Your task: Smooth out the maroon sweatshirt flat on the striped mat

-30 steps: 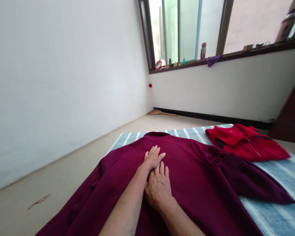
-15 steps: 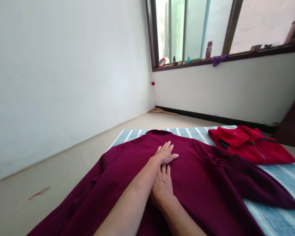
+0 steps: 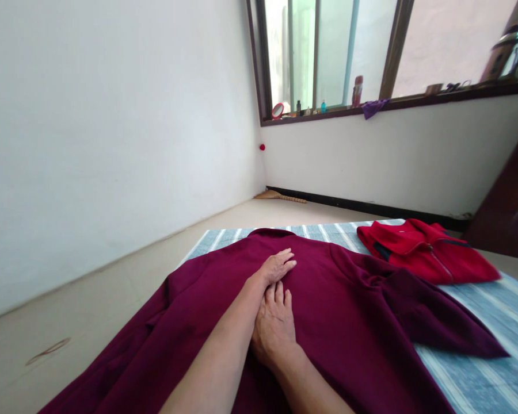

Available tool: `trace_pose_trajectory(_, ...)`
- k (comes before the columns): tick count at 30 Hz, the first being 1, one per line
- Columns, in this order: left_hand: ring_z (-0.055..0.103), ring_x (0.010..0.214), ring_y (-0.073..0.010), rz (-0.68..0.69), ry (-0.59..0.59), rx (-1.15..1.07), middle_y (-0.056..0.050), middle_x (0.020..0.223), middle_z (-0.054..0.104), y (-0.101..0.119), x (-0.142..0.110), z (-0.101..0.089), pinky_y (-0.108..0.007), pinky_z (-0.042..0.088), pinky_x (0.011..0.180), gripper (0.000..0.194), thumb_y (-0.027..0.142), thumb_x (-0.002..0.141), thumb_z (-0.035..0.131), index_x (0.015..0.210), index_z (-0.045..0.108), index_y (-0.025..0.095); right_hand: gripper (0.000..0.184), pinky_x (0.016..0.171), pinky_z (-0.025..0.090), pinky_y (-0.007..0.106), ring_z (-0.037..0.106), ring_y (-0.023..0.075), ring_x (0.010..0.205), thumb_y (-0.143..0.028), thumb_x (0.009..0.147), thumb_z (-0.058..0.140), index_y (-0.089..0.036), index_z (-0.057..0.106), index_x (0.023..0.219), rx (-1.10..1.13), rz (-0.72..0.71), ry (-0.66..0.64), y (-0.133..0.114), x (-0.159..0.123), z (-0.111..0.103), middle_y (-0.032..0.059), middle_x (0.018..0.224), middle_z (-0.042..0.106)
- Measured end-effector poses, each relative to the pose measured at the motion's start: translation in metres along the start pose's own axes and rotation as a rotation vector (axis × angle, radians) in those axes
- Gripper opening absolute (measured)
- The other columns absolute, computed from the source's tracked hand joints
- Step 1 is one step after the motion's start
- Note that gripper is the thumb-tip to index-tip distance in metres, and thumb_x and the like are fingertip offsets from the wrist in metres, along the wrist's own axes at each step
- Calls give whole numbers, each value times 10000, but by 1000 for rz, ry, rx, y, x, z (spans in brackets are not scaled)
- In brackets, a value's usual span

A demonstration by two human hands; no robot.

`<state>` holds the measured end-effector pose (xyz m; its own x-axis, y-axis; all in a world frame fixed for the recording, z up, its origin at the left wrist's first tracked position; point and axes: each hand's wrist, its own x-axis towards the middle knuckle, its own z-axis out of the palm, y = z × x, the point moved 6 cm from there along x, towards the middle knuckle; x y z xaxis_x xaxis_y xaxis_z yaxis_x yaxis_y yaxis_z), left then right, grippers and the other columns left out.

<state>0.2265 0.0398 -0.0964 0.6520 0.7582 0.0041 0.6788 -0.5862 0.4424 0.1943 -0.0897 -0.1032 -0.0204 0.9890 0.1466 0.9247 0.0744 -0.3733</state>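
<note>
A dark maroon long-sleeved garment [image 3: 328, 322] lies spread out on a blue-and-white striped mat [image 3: 501, 322], its collar at the far end. My left hand [image 3: 277, 265] rests palm down near the middle of the cloth, fingers stretched out. Just nearer to me, my right hand [image 3: 275, 323] also lies flat on the garment, its fingertips close to the left wrist and its thumb hidden. Neither hand grips the fabric. One sleeve angles out over the mat on the right; the other side drapes toward the left edge.
A folded red zip-front garment [image 3: 427, 253] lies at the mat's right. Beyond are a broom [image 3: 280, 196] in the corner and a window ledge with a thermos [image 3: 357, 92], a round mirror [image 3: 277, 111] and a purple cloth [image 3: 374, 108]. A thin loop [image 3: 47, 351] lies on the left floor.
The view has turned slightly right, so the scene sits further left. My left hand has shifted a little leftward on the cloth, its thumb nearer its fingers. The garments lie as before.
</note>
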Motion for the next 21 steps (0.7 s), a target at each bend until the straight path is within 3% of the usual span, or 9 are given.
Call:
trace_pose_trajectory(5, 380, 1336, -177, -38, 67, -74, 15, 1426, 454, -8, -2, -2, -318, 294, 1116, 445, 298, 851, 455, 1288, 540, 278, 570, 1104, 170, 501, 264, 340, 1359, -259, 815, 435, -129, 462, 1369, 201, 89, 34, 8, 4, -9, 159, 1445, 383)
trace_pose_trajectory(9, 405, 1320, -197, -64, 86, -122, 10, 1392, 494, -11, -3, -5, -350, 307, 1114, 471, 240, 806, 504, 1273, 559, 266, 371, 1072, 254, 444, 447, 305, 1220, -184, 708, 470, -172, 705, 995, 506, 183, 221, 20, 9, -15, 121, 1196, 607)
trace_pose_trajectory(13, 428, 1303, -174, -51, 96, -137, 16, 1387, 497, -9, 2, -6, -303, 291, 1120, 441, 183, 783, 510, 1206, 617, 243, 343, 927, 405, 341, 590, 231, 936, -116, 634, 415, -174, 693, 828, 812, 303, 422, 37, 11, -16, 81, 915, 680)
trace_pose_trajectory(16, 463, 1275, -164, -68, 135, -136, 4, 1359, 531, -9, 6, -4, -274, 301, 1112, 417, 149, 761, 541, 1155, 651, 230, 284, 854, 437, 316, 602, 216, 859, -157, 670, 407, -170, 658, 801, 873, 346, 472, 45, 13, -18, 74, 868, 680)
trace_pose_trajectory(21, 499, 1243, -159, -190, 321, -149, -25, 1327, 563, -14, 2, -8, -272, 335, 1098, 388, 148, 812, 499, 1170, 641, 199, 187, 762, 446, 304, 596, 201, 749, -198, 678, 407, -196, 589, 720, 962, 410, 541, 56, 13, -24, 38, 755, 663)
